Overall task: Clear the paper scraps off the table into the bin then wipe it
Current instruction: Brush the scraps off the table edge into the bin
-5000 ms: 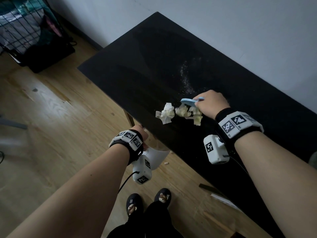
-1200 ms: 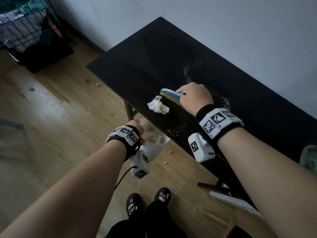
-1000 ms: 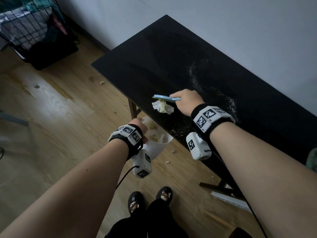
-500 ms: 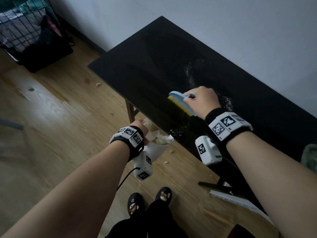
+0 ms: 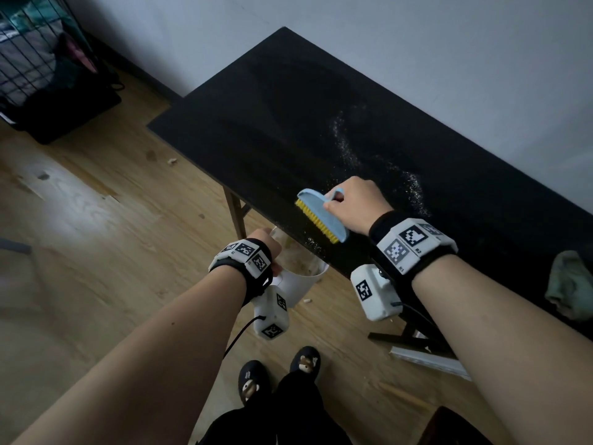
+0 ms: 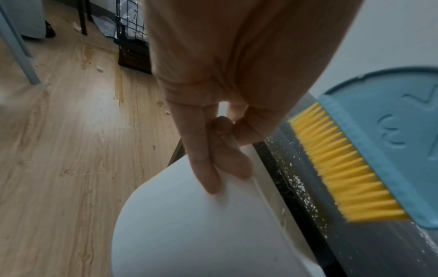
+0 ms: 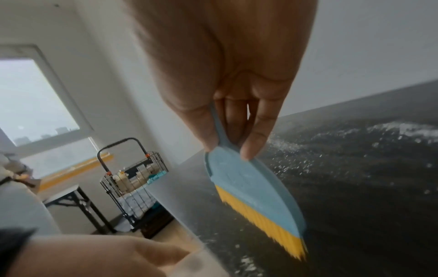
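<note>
My right hand [image 5: 351, 203] grips the handle of a blue brush [image 5: 322, 219] with yellow bristles [image 7: 263, 223], held over the near edge of the black table [image 5: 288, 123]. My left hand [image 5: 264, 244] pinches the rim of a white bin [image 5: 300, 279], held just below the table edge under the brush. Paper scraps lie inside the bin. White dust [image 5: 346, 149] and fine crumbs [image 6: 298, 187] streak the tabletop near the brush and along the edge. No big paper scrap shows on the table.
A green-grey cloth [image 5: 571, 284] lies at the table's right end. A wire cart [image 5: 35, 59] stands on the wooden floor at the far left. Small scraps [image 5: 173, 161] lie on the floor. The wall runs behind the table. My feet [image 5: 279, 374] are below.
Over the last second the brush swept the last crumpled paper off the table edge into the bin. The brush has since lifted back and now hovers at the edge.
</note>
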Demonstrator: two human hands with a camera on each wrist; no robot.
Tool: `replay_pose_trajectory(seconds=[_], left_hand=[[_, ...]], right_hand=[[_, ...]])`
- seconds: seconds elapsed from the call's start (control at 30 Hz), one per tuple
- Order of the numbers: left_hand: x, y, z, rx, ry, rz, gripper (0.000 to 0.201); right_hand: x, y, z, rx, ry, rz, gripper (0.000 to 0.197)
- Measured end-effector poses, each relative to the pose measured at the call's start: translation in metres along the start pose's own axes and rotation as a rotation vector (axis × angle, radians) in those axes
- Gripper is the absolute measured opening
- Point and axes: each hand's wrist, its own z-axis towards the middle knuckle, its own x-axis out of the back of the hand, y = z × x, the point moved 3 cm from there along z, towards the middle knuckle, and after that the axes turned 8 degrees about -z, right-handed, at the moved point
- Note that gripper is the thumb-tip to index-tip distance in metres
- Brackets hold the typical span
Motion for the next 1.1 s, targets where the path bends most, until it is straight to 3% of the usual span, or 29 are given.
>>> replay_pose_trajectory(seconds=[0.1,0.17,0.33,0.6,0.73,0.83,0.93,1.1], left_hand=[[0.000,0.000,-0.002,0.005,0.005,-0.003,0.053],[-0.001,-0.001,0.000,0.013,0.011,-0.010,0.052],[-0.002,-0.008,0.008,0.013,0.009,0.017,0.039],[0.007,-0.014,0.011,0.006,0.003,-0.054,0.041],[0.011,-0.022,0.023,0.022,0.010,-0.044,0.048],[0.013,-0.018,0.018,0.018,0.028,-0.042,0.040],[0.015,-0.013,0.006,0.003,0.032,-0.033,0.044],[0.019,-0.012,0.002,0.012,0.046,0.030,0.050]], right_hand=[[0.003,0.009,-0.004,-0.052,0.061,-0.091,0.027],[-0.005,0.009,-0.008,-0.068,0.009,-0.123,0.027],[-0.024,-0.011,-0.014,0.050,-0.120,-0.065,0.023],[-0.006,-0.012,-0.003,0.052,0.009,-0.096,0.026],[-0.025,-0.031,-0.006,0.114,-0.116,-0.126,0.026],[-0.025,-0.037,-0.010,0.163,-0.122,-0.012,0.024],[-0.010,-0.011,-0.007,0.050,0.022,0.027,0.027],[0.007,0.069,-0.015,-0.300,0.268,-0.101,0.026]])
